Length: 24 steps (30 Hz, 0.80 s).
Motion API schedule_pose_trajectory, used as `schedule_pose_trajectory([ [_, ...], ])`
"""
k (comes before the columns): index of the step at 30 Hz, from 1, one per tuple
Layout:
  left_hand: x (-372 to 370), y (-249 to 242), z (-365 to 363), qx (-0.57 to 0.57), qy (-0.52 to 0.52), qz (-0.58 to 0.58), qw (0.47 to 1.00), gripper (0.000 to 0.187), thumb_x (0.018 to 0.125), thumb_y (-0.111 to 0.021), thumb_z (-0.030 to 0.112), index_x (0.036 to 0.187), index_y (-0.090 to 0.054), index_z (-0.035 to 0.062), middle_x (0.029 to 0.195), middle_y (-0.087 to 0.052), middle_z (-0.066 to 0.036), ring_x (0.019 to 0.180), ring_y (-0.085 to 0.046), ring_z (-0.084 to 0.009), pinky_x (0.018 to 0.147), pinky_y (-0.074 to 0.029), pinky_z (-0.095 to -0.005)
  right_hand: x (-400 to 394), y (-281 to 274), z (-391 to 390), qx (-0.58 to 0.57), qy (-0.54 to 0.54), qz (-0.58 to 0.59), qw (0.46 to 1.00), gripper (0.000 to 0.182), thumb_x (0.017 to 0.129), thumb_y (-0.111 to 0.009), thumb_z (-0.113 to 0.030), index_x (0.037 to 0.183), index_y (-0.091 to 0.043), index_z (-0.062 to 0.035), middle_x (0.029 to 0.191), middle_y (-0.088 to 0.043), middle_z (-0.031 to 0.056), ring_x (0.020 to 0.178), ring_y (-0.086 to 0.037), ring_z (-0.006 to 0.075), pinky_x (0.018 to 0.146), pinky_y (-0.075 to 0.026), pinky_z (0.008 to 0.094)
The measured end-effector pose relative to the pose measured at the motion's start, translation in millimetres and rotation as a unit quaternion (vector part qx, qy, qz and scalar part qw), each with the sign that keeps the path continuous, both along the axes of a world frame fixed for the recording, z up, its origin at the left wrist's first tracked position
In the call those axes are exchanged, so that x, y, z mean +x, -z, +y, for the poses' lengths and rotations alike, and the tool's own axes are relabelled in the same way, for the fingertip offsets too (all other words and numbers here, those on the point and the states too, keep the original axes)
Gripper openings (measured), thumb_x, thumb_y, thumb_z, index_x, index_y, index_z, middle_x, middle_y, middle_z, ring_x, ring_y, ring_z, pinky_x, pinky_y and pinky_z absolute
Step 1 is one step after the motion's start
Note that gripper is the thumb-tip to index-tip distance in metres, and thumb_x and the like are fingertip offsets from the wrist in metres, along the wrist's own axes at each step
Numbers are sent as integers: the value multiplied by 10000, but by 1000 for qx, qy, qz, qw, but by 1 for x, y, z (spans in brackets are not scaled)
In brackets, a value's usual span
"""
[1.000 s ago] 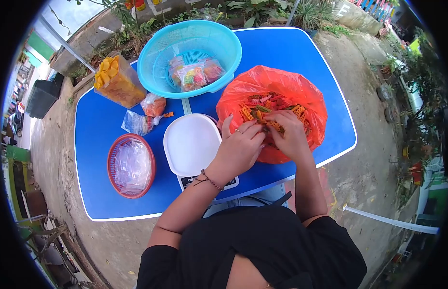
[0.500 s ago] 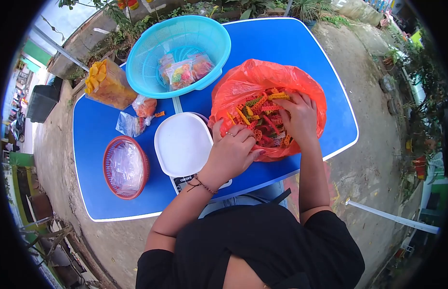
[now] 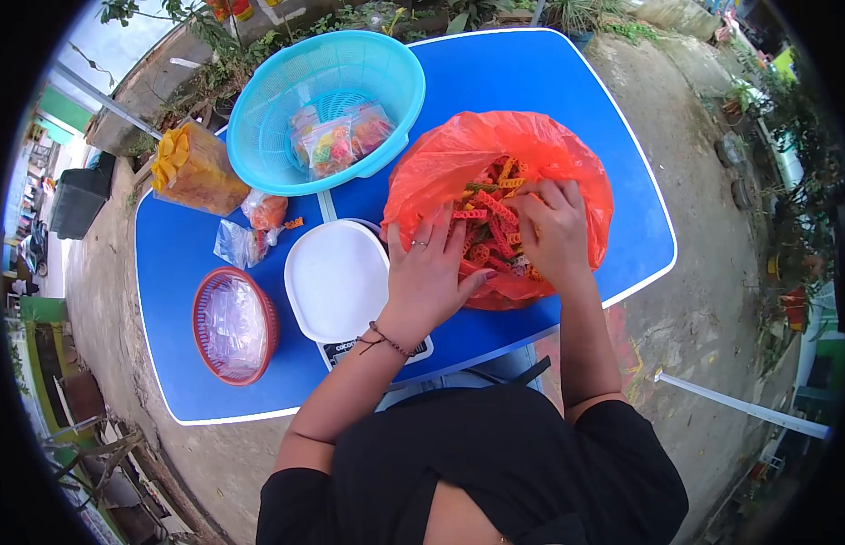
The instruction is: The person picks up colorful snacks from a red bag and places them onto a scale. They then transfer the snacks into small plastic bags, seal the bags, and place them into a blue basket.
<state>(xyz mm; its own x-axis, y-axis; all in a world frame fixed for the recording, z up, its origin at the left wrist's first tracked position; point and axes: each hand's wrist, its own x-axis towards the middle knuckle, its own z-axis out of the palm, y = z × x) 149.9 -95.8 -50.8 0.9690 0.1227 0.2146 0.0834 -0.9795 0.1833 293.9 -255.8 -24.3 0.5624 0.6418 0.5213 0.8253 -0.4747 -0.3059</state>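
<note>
A red plastic bag (image 3: 495,136) stands wide open on the blue table, full of ladder-shaped snack pieces (image 3: 489,218) in red, orange, yellow and green. My left hand (image 3: 429,268) lies on the bag's near-left rim with its fingers spread, and its thumb reaches over the front edge. Inside the bag's right side, my right hand (image 3: 557,227) has its fingers curled down on the pieces. Its fingertips are partly hidden among them. Just left of my left hand is a kitchen scale with a white tray (image 3: 336,277).
A turquoise basket (image 3: 259,109) with filled packets (image 3: 340,145) stands at the back. A container of yellow chips (image 3: 200,177), small plastic bags (image 3: 241,243) and a red basket (image 3: 199,318) of clear bags (image 3: 236,327) stand on the left of the blue table (image 3: 613,173).
My left hand has flattened and spread its fingers on the bag's rim. My right hand has shifted slightly toward me, its fingers more curled. The pieces have shifted in the bag.
</note>
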Motion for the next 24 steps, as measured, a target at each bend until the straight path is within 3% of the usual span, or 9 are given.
schedule_pose_trajectory([
  [3,4,-2,-3,19,-22,15,999,735,874,-636,596,1366,-597,50,1507,-482,-158,1409,-437,-262,1160,-117,-676,-8,14,4,-66,-119,110,985,253,807,-644,5,1027,-734,-82,1045,-702,71,1048,-618,286,906,-477,416],
  [9,6,-5,-3,-34,18,-29,999,616,879,-660,500,1294,-634,46,1512,-473,-135,1419,-415,-280,1154,-95,-707,2,20,15,-74,-29,17,997,258,859,-597,-34,1086,-706,-87,1146,-700,79,1039,-647,299,969,-445,473],
  [12,9,-9,-4,-95,48,7,994,501,922,-617,394,1289,-634,53,1534,-445,-115,1448,-372,-290,1125,-130,-747,10,9,15,-105,-10,53,993,251,868,-591,-30,1091,-697,-77,1179,-695,86,1021,-665,321,970,-437,497],
  [14,13,-19,-5,-129,56,70,988,456,955,-564,337,1323,-623,73,1561,-411,-97,1475,-332,-297,1086,-163,-789,18,13,13,-95,-13,33,995,236,867,-598,-38,1076,-703,-74,1162,-697,84,986,-667,333,963,-438,503],
  [20,33,1,-3,-47,1,32,998,472,973,-520,332,1370,-594,87,1592,-361,-110,1483,-305,-315,1057,-253,-796,10,16,12,-123,-6,52,991,189,861,-622,-70,1020,-724,-76,1052,-702,69,917,-660,330,970,-430,504],
  [24,45,8,2,-38,-40,11,998,500,960,-557,351,1384,-582,87,1541,-410,-112,1410,-396,-330,1051,-275,-778,5,22,16,-104,7,26,994,162,850,-642,-85,990,-722,-79,969,-691,75,920,-656,333,958,-429,510],
])
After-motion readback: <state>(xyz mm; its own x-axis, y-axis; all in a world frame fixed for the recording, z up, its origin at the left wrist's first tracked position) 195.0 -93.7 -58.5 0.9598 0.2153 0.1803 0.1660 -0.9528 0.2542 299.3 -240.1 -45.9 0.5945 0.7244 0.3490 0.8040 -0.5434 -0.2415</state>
